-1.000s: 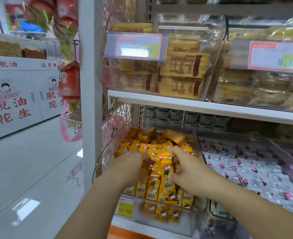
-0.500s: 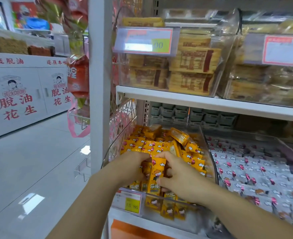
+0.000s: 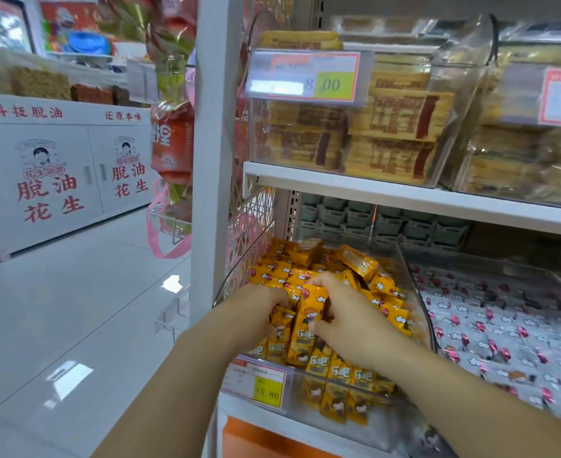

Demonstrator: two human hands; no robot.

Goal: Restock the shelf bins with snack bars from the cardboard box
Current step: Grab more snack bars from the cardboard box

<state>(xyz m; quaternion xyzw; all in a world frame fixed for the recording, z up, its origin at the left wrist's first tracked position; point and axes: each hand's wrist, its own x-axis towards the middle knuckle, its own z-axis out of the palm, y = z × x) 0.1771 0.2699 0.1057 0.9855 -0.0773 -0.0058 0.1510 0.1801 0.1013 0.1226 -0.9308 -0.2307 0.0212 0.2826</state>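
A clear plastic shelf bin (image 3: 419,302) on the lower shelf is heaped with yellow snack bars (image 3: 358,262). Both my hands are inside it, near its front. My left hand (image 3: 256,312) grips a few upright yellow bars at the left. My right hand (image 3: 345,319) has fingers curled round one upright yellow bar (image 3: 307,328) in the middle of the bin. The cardboard box is out of view.
A bin of white and pink wrapped snacks (image 3: 504,335) adjoins on the right. A white shelf board (image 3: 404,196) above carries clear bins of tan packets (image 3: 394,127). A white upright post (image 3: 213,143) stands at left, with hanging bags (image 3: 171,137) and open floor beyond. A price tag (image 3: 259,381) fronts the bin.
The view has shifted slightly left and closer. Both hands stay in the bin, handling the upright yellow bars at its front; the right hand has slid a little forward along one bar.
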